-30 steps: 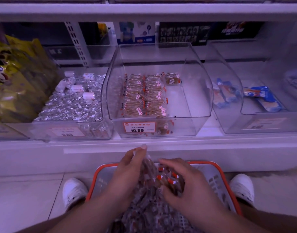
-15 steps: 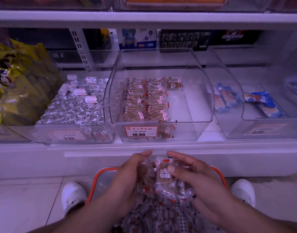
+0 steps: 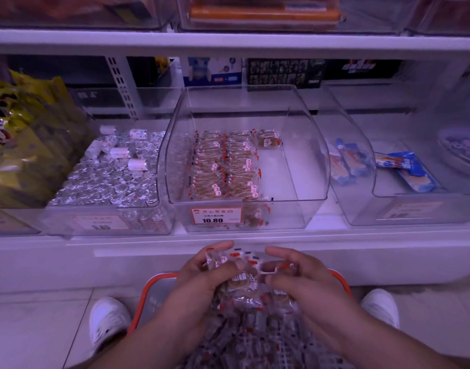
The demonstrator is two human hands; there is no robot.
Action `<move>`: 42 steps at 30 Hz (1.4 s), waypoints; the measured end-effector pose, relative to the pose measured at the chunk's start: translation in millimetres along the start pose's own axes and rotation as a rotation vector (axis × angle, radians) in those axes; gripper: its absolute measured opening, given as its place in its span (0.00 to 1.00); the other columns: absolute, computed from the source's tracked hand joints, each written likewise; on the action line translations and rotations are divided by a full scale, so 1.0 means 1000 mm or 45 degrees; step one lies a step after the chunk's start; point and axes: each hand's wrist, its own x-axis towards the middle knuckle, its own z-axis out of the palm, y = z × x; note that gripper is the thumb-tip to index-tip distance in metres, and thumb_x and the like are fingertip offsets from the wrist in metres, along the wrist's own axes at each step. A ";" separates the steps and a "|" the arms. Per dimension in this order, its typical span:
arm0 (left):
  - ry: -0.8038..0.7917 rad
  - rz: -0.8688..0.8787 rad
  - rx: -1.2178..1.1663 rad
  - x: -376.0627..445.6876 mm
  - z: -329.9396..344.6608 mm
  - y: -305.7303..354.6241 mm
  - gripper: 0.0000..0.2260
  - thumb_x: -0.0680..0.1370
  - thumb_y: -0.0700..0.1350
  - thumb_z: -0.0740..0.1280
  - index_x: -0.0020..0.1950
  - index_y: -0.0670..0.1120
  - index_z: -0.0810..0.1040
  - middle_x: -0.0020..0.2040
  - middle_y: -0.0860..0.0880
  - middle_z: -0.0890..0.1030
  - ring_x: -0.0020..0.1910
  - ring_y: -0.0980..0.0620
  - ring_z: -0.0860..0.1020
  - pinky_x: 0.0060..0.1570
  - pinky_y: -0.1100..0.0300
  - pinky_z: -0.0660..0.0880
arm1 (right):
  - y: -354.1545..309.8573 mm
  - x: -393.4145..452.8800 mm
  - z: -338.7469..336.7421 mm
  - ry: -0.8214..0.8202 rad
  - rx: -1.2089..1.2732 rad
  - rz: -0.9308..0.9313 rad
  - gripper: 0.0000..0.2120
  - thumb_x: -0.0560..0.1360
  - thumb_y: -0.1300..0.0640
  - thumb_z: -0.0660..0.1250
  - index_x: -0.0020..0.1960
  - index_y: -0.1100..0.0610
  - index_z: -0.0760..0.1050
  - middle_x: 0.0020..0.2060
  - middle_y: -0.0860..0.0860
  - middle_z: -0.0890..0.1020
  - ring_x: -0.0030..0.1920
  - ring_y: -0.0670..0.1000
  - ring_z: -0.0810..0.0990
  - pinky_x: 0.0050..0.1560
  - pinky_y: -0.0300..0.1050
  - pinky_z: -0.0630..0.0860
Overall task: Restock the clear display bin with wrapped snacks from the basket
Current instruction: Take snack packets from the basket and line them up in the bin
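Observation:
A clear display bin (image 3: 312,166) stands at the middle of the shelf, with two rows of wrapped brown snacks (image 3: 223,166) along its left side and bare floor on its right. Below it, an orange-rimmed basket (image 3: 159,282) sits on the floor between my feet, full of the same wrapped snacks. My left hand (image 3: 199,280) and my right hand (image 3: 297,280) together hold a bunch of wrapped snacks (image 3: 244,280) above the basket, just below the shelf's front edge. Fingers of both hands curl round the bunch.
A bin of silver-wrapped sweets (image 3: 106,179) stands left of the display bin, and yellow bags (image 3: 20,139) lie further left. Bins with blue packets (image 3: 404,171) stand to the right. An upper shelf (image 3: 228,41) overhangs. My white shoes (image 3: 108,320) flank the basket.
Both hands have risen out of the basket with a bunch of wrapped snacks, towards the shelf edge. The view has tilted slightly upward.

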 end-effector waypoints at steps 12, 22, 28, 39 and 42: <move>-0.171 -0.068 0.065 0.000 -0.004 -0.003 0.25 0.65 0.37 0.78 0.61 0.49 0.80 0.56 0.38 0.84 0.52 0.38 0.83 0.47 0.48 0.81 | -0.004 -0.006 0.005 -0.362 -0.285 -0.145 0.08 0.79 0.58 0.67 0.53 0.50 0.85 0.33 0.51 0.80 0.33 0.47 0.75 0.40 0.42 0.74; -0.080 0.036 0.079 0.000 0.001 -0.002 0.23 0.64 0.37 0.76 0.58 0.50 0.82 0.50 0.37 0.84 0.42 0.41 0.82 0.41 0.50 0.80 | -0.007 -0.003 0.006 -0.175 -0.386 -0.085 0.07 0.71 0.55 0.74 0.49 0.52 0.82 0.36 0.48 0.85 0.35 0.46 0.82 0.35 0.38 0.77; 0.053 0.069 0.110 0.006 -0.004 -0.001 0.20 0.69 0.34 0.74 0.56 0.52 0.82 0.50 0.37 0.84 0.40 0.43 0.82 0.37 0.54 0.79 | -0.019 0.004 -0.013 -0.180 0.125 0.027 0.16 0.72 0.67 0.70 0.58 0.57 0.80 0.50 0.58 0.86 0.54 0.59 0.84 0.46 0.46 0.77; 0.042 0.057 0.107 0.004 -0.003 -0.005 0.25 0.64 0.36 0.77 0.60 0.49 0.80 0.50 0.39 0.85 0.41 0.43 0.84 0.30 0.59 0.77 | 0.002 0.004 -0.003 -0.151 -0.144 -0.050 0.18 0.68 0.67 0.73 0.56 0.54 0.80 0.43 0.62 0.85 0.41 0.56 0.82 0.39 0.48 0.75; 0.118 0.080 0.185 0.006 -0.007 -0.005 0.21 0.68 0.35 0.76 0.58 0.51 0.82 0.48 0.42 0.86 0.34 0.49 0.81 0.25 0.62 0.72 | 0.016 0.006 -0.005 -0.176 -0.470 0.016 0.16 0.65 0.60 0.70 0.53 0.57 0.81 0.38 0.52 0.86 0.38 0.49 0.84 0.35 0.39 0.75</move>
